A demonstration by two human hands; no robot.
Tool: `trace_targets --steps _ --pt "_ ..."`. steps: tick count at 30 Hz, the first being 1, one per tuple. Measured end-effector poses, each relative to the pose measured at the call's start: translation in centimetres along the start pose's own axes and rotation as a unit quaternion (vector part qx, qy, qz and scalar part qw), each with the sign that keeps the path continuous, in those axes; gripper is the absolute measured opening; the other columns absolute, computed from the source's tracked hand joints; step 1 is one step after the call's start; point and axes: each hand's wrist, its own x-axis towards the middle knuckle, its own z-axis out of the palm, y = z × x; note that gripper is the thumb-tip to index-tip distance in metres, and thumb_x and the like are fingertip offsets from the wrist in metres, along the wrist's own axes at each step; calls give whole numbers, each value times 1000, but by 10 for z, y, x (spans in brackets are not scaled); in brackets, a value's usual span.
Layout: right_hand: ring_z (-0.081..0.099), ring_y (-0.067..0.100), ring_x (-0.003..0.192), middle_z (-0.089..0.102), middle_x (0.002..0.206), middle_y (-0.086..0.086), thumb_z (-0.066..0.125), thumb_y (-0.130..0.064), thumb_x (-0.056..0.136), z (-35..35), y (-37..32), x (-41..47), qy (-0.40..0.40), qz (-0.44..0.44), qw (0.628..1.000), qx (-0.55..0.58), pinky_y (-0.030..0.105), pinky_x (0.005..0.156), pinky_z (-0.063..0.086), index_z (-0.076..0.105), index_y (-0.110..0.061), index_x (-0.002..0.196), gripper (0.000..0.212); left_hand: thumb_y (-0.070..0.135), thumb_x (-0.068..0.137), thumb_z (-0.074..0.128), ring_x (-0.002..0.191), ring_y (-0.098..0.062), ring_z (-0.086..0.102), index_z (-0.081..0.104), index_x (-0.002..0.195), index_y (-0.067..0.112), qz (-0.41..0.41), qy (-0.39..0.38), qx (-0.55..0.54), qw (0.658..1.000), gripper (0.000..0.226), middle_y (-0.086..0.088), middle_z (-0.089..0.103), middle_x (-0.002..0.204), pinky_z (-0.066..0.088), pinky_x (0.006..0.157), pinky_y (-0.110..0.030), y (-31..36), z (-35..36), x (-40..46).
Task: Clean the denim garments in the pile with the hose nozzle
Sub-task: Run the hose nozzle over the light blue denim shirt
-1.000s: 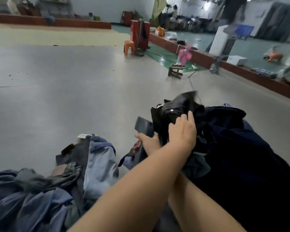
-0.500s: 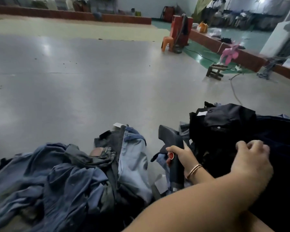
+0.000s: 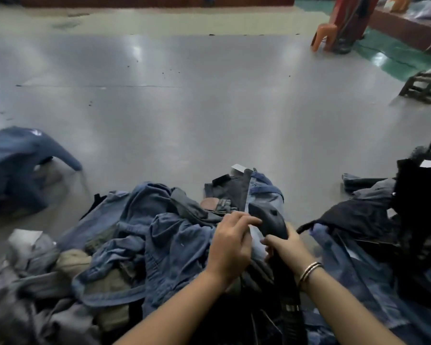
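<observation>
Right hand [image 3: 285, 247] grips nozzle [image 3: 269, 220] handle; its head points away, over the pile [image 3: 139, 235]. Left hand [image 3: 230, 241], fingers loosely curled, rests on blue denim just left, nearer the pile.

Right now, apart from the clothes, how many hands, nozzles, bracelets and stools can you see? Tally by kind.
Hands: 2, left hand and right hand
Hose nozzles: 1, the dark hose nozzle gripped by the right hand
Bracelets: 1, metal bracelet on the right wrist
Stools: 2, orange plastic stool and low wooden stool
Total: 6
</observation>
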Motion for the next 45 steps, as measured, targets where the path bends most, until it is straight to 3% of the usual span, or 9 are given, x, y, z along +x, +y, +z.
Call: trace_targets --steps 6,9,14,21,28,32,37,42,45 --pt "47 20 34 52 48 6 62 6 79 37 25 33 -2 41 999 -15 29 44 43 52 -11 91 23 49 86 61 130 -28 39 36 141 13 -513 -120 150 837 70 -8 39 142 38 101 -38 -137 -15 -66" --pt "48 18 34 55 47 3 64 6 77 51 24 34 -41 32 998 -21 26 39 43 56 -13 93 26 40 88 59 122 -33 50 41 136 14 -580 -157 60 797 57 -13 51 137 44 95 -36 -163 -14 -93" --pt "52 18 40 57 56 8 66 7 80 38 -2 19 -49 -1 999 3 29 42 45 57 -12 97 27 9 98 45 102 -27 58 65 103 6 -518 57 -115 846 20 -15 65 107 44 81 -27 -149 -39 -28" --pt "53 20 41 52 55 6 63 -4 84 -19 -83 -46 -20 -90 982 167 32 44 51 57 -10 87 9 -7 93 41 78 0 61 67 81 23 -245 80 -331 908 41 9 66 83 48 73 -13 -21 -97 75" --pt "54 18 51 51 66 10 71 -17 64 -34 -118 -103 -40 -123 977 171 29 48 52 53 -6 100 42 -2 98 34 81 -23 57 58 94 6 -67 200 -502 839 25 -11 59 89 51 79 -35 64 -186 145" --pt "56 26 54 55 70 13 73 -19 56 -33 -115 -123 -23 -142 974 173 37 55 53 58 -7 106 54 10 103 24 57 -10 56 47 72 7 -150 142 -231 951 39 -5 55 61 44 68 -30 50 -245 194" --pt "50 20 48 49 59 9 73 -17 55 -23 -94 -129 -30 -142 967 208 29 43 48 55 -7 90 41 2 77 49 89 -11 64 69 98 14 -74 12 34 997 31 0 71 94 49 84 -32 -34 -218 113" --pt "51 21 41 51 54 8 73 -17 53 -20 -65 -116 23 -138 970 201 28 42 49 62 -19 89 38 32 90 50 117 -24 54 56 124 23 -306 -432 436 728 35 -5 57 129 44 96 -36 -147 -147 -61" --pt "53 24 44 53 57 10 76 -12 57 -23 -55 -102 6 -101 982 162 30 42 49 65 -24 84 31 26 91 43 118 -24 51 60 120 28 -335 -421 379 753 34 -3 54 128 45 96 -37 -165 -116 -109"
